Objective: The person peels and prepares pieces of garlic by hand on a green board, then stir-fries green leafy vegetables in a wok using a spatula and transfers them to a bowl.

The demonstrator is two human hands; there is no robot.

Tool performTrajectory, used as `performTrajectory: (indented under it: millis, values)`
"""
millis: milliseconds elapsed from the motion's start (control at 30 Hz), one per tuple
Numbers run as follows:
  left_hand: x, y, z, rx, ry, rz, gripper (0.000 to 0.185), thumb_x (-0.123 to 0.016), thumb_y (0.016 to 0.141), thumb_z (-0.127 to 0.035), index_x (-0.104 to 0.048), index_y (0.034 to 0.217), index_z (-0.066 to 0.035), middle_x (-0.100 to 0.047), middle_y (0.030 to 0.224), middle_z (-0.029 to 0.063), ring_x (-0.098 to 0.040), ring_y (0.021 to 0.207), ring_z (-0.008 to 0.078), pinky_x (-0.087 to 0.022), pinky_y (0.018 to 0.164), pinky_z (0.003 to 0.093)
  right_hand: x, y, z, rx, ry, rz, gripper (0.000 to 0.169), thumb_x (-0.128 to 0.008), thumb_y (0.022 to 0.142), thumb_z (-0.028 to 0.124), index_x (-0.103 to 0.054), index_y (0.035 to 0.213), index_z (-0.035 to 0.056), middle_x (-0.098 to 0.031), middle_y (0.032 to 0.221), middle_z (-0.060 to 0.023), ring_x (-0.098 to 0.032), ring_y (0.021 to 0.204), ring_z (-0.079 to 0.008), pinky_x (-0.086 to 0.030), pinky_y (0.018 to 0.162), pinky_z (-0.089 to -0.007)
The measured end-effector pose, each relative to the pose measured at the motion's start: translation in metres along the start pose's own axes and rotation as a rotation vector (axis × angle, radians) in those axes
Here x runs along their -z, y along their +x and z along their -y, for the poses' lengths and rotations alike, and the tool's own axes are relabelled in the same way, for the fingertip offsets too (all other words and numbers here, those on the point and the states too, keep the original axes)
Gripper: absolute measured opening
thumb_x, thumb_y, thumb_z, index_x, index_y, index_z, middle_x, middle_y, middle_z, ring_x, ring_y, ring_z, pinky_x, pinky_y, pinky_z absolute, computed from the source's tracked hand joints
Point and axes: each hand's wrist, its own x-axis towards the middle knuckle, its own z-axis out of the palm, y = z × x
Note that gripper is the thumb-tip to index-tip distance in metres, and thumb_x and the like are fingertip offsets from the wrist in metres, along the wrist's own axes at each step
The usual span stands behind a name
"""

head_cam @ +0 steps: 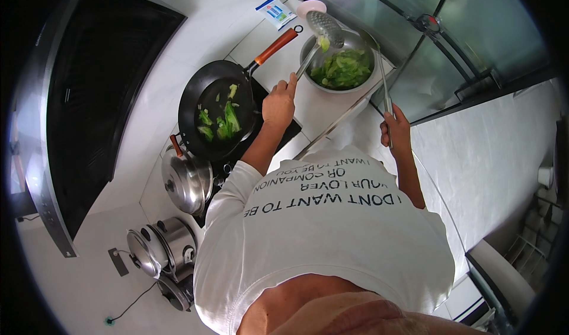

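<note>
My left hand (280, 101) grips the handle of a metal skimmer (326, 27). Its perforated head is raised over a stainless steel bowl (309, 78), and a bit of leafy green clings near the neck. My right hand (397, 130) is closed around the handle of a long metal spatula (383, 75). The spatula's blade reaches the bowl's far right rim; I cannot tell whether it touches. A heap of cooked leafy greens (342, 69) lies in the bowl. Left of my left hand, a black wok (189, 108) holds several loose green pieces (227, 124).
The wok's wooden handle (278, 46) points towards the bowl. A lidded steel pot (184, 181) stands close behind the wok on the black hob (289, 137). At the back are a pink bowl (311, 7) and a wipes packet (276, 13). A range hood (111, 90) overhangs the left; glass panels (484, 33) border the right.
</note>
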Motion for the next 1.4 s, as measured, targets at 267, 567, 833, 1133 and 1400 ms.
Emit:
performTrajectory:
  millis: [267,567,833,1133,1400]
  values:
    - [-0.001,0.01,0.002,-0.065,0.031,0.052,0.048,-0.052,0.069,-0.005,-0.047,0.116,-0.011,-0.05,0.076,0.0045,-0.054,0.072,0.0189,-0.048,0.056,0.0284,-0.001,-0.009,-0.002,0.034,-0.117,0.016,0.047,-0.049,0.083,0.016,-0.034,0.127,0.0055,-0.043,0.053,-0.0022,-0.036,0.035,-0.0073,-0.028,0.032,-0.0227]
    - [0.007,0.033,-0.004,-0.018,0.03,0.04,0.042,-0.053,0.069,-0.005,-0.048,0.111,-0.01,-0.053,0.079,0.0067,-0.056,0.075,0.0206,-0.049,0.057,0.0303,0.023,-0.026,-0.014,0.458,-1.08,-0.031,0.048,-0.053,0.08,0.018,-0.037,0.125,0.0097,-0.057,0.07,-0.0216,-0.057,0.062,-0.0349,-0.045,0.058,-0.0371]
    - [0.029,0.034,0.002,0.095,-0.218,-0.102,0.033,-0.055,0.075,-0.012,-0.053,0.108,-0.014,-0.054,0.081,0.0065,-0.057,0.074,0.0236,-0.048,0.058,0.0351,0.032,-0.04,-0.015,0.175,-0.939,-0.069,0.048,-0.052,0.08,0.019,-0.038,0.124,0.0086,-0.057,0.063,-0.014,-0.057,0.054,-0.0227,-0.045,0.056,-0.0355]
    - [0.052,-0.046,0.023,0.292,-0.91,-0.334,0.04,-0.062,0.071,-0.006,-0.051,0.109,-0.003,-0.057,0.092,0.0171,-0.056,0.079,0.0312,-0.045,0.07,0.0314,-0.009,-0.024,0.004,0.081,-0.235,0.188,0.045,-0.041,0.085,0.011,-0.031,0.128,0.0039,-0.043,0.054,-0.0031,-0.035,0.032,-0.008,-0.029,0.029,-0.0219]
    - [0.082,-0.175,0.086,0.979,-1.26,-0.406,0.038,-0.049,0.084,-0.007,-0.038,0.119,0.003,-0.053,0.071,0.0049,-0.044,0.047,0.0062,-0.036,0.039,0.0198,-0.105,-0.013,0.009,-0.119,-0.182,0.696,0.032,-0.042,0.086,0.016,-0.04,0.114,0.001,-0.042,0.053,-0.0027,-0.032,0.033,-0.0074,-0.028,0.03,-0.0207]
